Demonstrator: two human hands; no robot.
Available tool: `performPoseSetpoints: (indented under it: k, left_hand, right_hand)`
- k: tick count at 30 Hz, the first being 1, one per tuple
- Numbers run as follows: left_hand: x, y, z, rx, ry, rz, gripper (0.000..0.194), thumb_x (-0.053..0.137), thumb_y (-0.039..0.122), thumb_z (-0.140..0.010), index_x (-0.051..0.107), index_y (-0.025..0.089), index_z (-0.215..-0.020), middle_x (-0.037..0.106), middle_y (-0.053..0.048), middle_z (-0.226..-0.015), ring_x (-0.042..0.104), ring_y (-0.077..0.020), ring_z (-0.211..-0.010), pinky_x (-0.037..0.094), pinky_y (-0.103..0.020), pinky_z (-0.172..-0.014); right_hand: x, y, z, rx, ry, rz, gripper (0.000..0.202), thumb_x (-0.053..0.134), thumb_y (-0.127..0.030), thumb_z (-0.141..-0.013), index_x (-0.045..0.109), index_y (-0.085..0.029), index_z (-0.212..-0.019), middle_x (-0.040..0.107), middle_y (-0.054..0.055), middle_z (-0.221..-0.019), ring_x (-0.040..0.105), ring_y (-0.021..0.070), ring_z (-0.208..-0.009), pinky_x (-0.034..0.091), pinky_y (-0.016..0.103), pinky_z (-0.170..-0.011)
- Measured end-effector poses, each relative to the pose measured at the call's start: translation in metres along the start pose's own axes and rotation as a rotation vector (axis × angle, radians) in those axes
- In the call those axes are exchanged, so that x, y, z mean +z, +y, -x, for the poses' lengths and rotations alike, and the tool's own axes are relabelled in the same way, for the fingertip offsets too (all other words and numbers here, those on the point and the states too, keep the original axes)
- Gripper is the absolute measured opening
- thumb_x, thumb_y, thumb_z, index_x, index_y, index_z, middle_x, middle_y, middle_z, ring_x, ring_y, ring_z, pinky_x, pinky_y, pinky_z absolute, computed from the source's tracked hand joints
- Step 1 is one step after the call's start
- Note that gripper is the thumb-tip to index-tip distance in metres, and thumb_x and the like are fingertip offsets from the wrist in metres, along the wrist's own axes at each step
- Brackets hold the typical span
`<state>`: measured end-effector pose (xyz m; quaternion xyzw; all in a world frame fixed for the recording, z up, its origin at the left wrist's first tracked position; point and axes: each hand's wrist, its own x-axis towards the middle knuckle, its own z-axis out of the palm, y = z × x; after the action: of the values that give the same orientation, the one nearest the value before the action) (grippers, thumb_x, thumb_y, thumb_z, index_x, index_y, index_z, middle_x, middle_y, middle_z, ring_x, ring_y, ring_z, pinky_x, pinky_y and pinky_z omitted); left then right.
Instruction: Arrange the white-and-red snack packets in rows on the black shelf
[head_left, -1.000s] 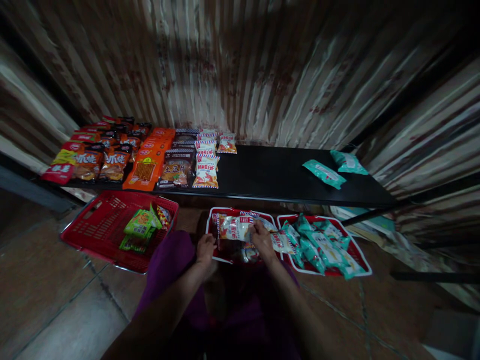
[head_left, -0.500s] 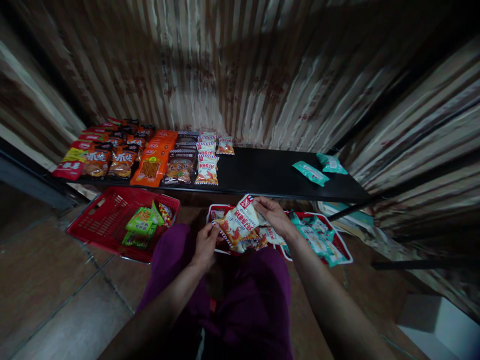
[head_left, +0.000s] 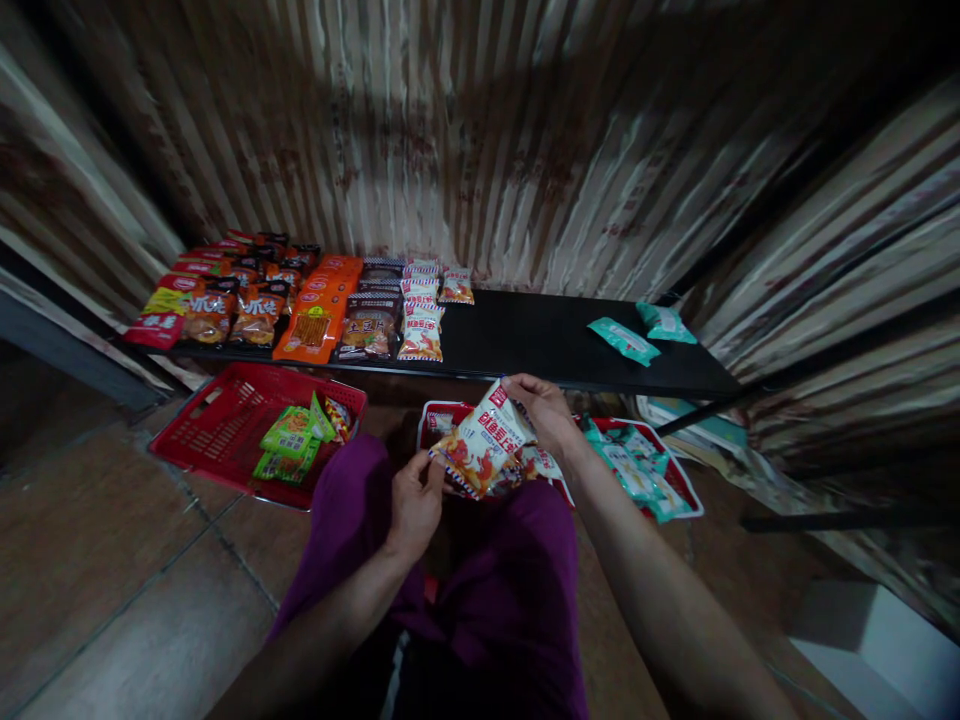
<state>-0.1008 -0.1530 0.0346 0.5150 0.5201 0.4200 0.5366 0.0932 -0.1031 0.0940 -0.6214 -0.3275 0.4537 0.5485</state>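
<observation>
The bag [head_left: 486, 440] is in front of the shelf [head_left: 525, 335], near the middle of its front edge, tilted with its printed face up. It overlaps the middle basket [head_left: 422, 428] in view. The left hand [head_left: 415, 505] pinches its lower left corner between thumb and fingers; the right hand [head_left: 544, 408] pinches its top end, near the corner, with the thumb partly hidden.

The bag looks light, soft and thinly wrapped, so it should bend and crease easily rather than keep a set shape. Its glossy film may be a little slippery. The contents cannot be seen; if they are crisp, a hard squeeze through the middle could crush them. The flat sealed ends look the best places to take hold, with a light pinch at each, since the plump body would give under pressure. Held by one corner alone, it would probably swing or droop.

Matching white bags [head_left: 421, 333] lie on the shelf, left of its middle, right beside the dark packs [head_left: 367, 328]. Teal packs [head_left: 624, 341] lie towards the shelf's right end; they look similarly soft, with ends that could be pinched. Below the shelf's front edge, the left basket [head_left: 202, 410] holds green packs [head_left: 289, 432], while the right basket [head_left: 679, 476] holds more teal ones.
</observation>
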Motion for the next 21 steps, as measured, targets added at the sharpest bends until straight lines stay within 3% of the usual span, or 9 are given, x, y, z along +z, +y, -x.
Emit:
performPoseSetpoints:
  k: [6, 10, 16, 19, 21]
  left_hand:
    - [0.001, -0.006, 0.003, -0.013, -0.053, 0.043, 0.026, 0.05, 0.039, -0.081, 0.057, 0.018, -0.069, 0.058, 0.002, -0.056, 0.055, -0.0115, -0.054, 0.042, -0.022, -0.057]
    - [-0.005, -0.001, -0.004, -0.042, -0.162, 0.159, 0.021, 0.055, 0.036, -0.078, 0.061, 0.016, -0.078, 0.063, 0.0, -0.069, 0.059, -0.0126, -0.063, 0.046, -0.022, -0.061]
    - [-0.01, 0.011, -0.007, -0.065, -0.25, 0.346, 0.036, 0.061, 0.041, -0.074, 0.064, 0.015, -0.099, 0.068, -0.006, -0.093, 0.063, -0.0164, -0.075, 0.052, -0.028, -0.067]
    - [-0.005, 0.011, -0.003, -0.154, -0.217, 0.388, 0.039, 0.067, 0.044, -0.068, 0.066, 0.014, -0.092, 0.068, -0.005, -0.082, 0.063, -0.0157, -0.065, 0.053, -0.027, -0.06]
    - [-0.004, 0.009, -0.002, -0.199, -0.158, 0.439, 0.038, 0.069, 0.044, -0.066, 0.067, 0.013, -0.088, 0.068, -0.005, -0.078, 0.064, -0.0155, -0.064, 0.053, -0.027, -0.059]
  right_hand:
    - [-0.001, -0.007, 0.004, 0.001, -0.032, 0.058, 0.035, 0.078, -0.048, -0.049, 0.06, -0.019, -0.057, 0.057, -0.004, -0.047, 0.046, 0.0088, -0.04, 0.031, 0.022, -0.041]
    - [-0.003, -0.014, 0.002, 0.032, -0.086, 0.077, 0.035, 0.079, -0.046, -0.048, 0.061, -0.019, -0.059, 0.059, -0.003, -0.048, 0.047, 0.0094, -0.04, 0.032, 0.022, -0.04]
    - [-0.002, -0.01, 0.001, 0.048, -0.129, 0.08, 0.033, 0.079, -0.045, -0.05, 0.063, -0.019, -0.06, 0.059, -0.003, -0.048, 0.047, 0.0091, -0.039, 0.032, 0.022, -0.039]
    - [0.001, -0.006, -0.004, 0.049, -0.137, 0.109, 0.034, 0.077, -0.048, -0.052, 0.063, -0.019, -0.061, 0.059, -0.003, -0.049, 0.048, 0.0101, -0.041, 0.034, 0.023, -0.041]
    - [0.0, -0.005, -0.01, -0.046, -0.089, 0.159, 0.034, 0.074, -0.051, -0.055, 0.063, -0.02, -0.063, 0.062, -0.002, -0.055, 0.052, 0.0114, -0.048, 0.038, 0.024, -0.047]
